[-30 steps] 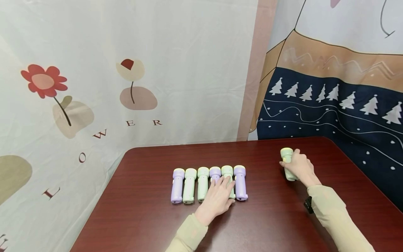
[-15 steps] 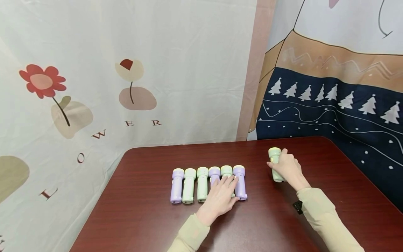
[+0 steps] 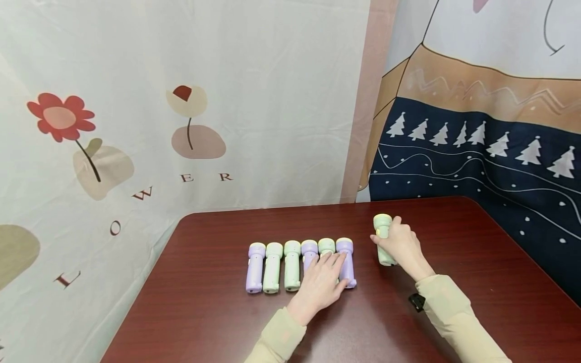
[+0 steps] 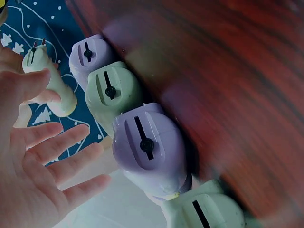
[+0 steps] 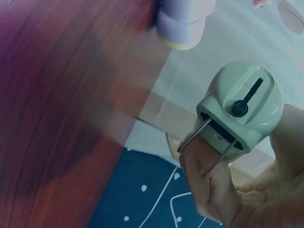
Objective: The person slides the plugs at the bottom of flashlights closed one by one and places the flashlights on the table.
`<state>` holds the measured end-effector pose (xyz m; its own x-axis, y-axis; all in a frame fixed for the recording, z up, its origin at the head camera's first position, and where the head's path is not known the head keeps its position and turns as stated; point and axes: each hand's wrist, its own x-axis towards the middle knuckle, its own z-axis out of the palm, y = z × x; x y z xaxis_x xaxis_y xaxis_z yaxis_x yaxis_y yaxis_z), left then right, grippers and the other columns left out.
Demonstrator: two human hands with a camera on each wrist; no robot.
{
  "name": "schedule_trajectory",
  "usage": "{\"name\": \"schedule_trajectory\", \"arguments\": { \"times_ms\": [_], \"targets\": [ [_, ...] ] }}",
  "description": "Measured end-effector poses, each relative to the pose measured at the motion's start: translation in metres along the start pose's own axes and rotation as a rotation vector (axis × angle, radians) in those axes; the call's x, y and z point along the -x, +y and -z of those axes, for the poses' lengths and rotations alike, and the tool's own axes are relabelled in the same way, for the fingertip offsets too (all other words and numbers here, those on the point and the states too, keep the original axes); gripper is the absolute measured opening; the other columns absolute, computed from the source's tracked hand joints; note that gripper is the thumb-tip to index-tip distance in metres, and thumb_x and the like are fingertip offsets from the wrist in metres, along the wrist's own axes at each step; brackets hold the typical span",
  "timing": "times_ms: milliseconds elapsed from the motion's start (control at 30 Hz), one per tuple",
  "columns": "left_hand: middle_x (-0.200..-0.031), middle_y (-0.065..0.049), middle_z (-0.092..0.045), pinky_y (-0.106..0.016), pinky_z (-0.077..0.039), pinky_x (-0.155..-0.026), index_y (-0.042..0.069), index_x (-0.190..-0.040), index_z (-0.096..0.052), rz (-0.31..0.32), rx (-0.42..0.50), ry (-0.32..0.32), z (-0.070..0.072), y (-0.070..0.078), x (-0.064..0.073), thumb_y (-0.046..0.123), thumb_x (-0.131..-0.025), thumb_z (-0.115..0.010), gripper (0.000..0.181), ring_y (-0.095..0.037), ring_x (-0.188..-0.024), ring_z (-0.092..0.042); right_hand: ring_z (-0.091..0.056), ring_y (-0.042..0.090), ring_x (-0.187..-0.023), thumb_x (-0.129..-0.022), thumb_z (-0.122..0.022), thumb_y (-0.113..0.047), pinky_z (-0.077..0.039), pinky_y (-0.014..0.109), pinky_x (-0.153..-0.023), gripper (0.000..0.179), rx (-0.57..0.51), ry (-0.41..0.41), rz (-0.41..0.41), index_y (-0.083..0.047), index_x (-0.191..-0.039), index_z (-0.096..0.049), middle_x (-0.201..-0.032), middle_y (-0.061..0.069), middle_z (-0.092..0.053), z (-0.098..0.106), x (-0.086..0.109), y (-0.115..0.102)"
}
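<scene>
My right hand (image 3: pixel 405 247) grips a pale green flashlight (image 3: pixel 384 233) at the right of the row, its head pointing away from me. In the right wrist view two metal prongs stick out at the end of this flashlight (image 5: pixel 251 102). Several purple and green flashlights lie side by side, heads toward the far edge. My left hand (image 3: pixel 320 282) hovers low over the right part of the row, partly covering a green flashlight (image 3: pixel 326 245) and the purple flashlight (image 3: pixel 345 247) at the end. In the left wrist view its fingers (image 4: pixel 71 161) are spread and hold nothing.
The row's left end is a purple flashlight (image 3: pixel 255 269), then two green ones. The dark red wooden table (image 3: pixel 204 312) has a rounded far edge. Behind it hang a pale flower-printed curtain (image 3: pixel 281 101) and a navy tree-printed cloth (image 3: pixel 454 166) at the right.
My right hand has carried the green flashlight leftward, closer to the row. My left hand has shifted slightly right over the row's right end. The row's flashlights look unmoved.
</scene>
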<state>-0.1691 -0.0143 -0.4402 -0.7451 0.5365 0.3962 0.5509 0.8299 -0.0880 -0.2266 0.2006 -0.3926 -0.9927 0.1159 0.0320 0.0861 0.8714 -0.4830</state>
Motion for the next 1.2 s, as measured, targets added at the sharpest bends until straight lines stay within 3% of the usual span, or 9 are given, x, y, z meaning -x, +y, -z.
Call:
{"name": "schedule_trajectory", "arguments": {
  "times_ms": [233, 667, 1033, 1200],
  "targets": [
    [-0.121, 0.0, -0.066, -0.039, -0.049, -0.096, 0.012, -0.129, -0.054, 0.017, 0.026, 0.026, -0.001, 0.006, -0.005, 0.044, -0.087, -0.063, 0.054, -0.019, -0.115, -0.061, -0.062, 0.034, -0.07, -0.081, -0.069, -0.038, -0.054, 0.04, -0.057, 0.069, -0.044, -0.008, -0.007, 0.015, -0.116, -0.039, -0.089, 0.028, -0.057, -0.003, 0.006, -0.014],
    [-0.111, -0.003, -0.069, -0.027, -0.051, -0.09, 0.006, -0.124, -0.057, 0.019, 0.052, 0.186, -0.003, 0.015, -0.015, 0.043, -0.085, -0.066, 0.055, -0.016, -0.104, -0.066, -0.063, 0.032, -0.067, -0.08, -0.07, -0.038, -0.053, 0.037, -0.057, 0.064, -0.123, 0.0, 0.02, 0.012, -0.108, -0.043, -0.085, 0.026, -0.058, -0.016, 0.01, -0.035],
    [-0.106, -0.002, -0.071, -0.025, -0.054, -0.08, 0.006, -0.123, -0.057, 0.071, 0.084, 0.225, -0.002, 0.021, -0.017, 0.043, -0.086, -0.065, 0.053, -0.013, -0.098, -0.067, -0.063, 0.033, -0.07, -0.08, -0.069, -0.039, -0.053, 0.037, -0.058, 0.063, -0.163, -0.018, 0.005, 0.011, -0.108, -0.044, -0.088, 0.026, -0.059, -0.024, 0.011, -0.043],
    [-0.095, -0.002, -0.071, -0.025, -0.054, -0.068, 0.006, -0.116, -0.058, 0.096, 0.1, 0.247, -0.003, 0.022, -0.018, 0.044, -0.084, -0.067, 0.05, -0.013, -0.086, -0.068, -0.062, 0.032, -0.07, -0.081, -0.069, -0.04, -0.052, 0.036, -0.057, 0.063, -0.177, -0.025, 0.0, 0.011, -0.108, -0.044, -0.088, 0.026, -0.059, -0.026, 0.012, -0.045]
  ]
}}
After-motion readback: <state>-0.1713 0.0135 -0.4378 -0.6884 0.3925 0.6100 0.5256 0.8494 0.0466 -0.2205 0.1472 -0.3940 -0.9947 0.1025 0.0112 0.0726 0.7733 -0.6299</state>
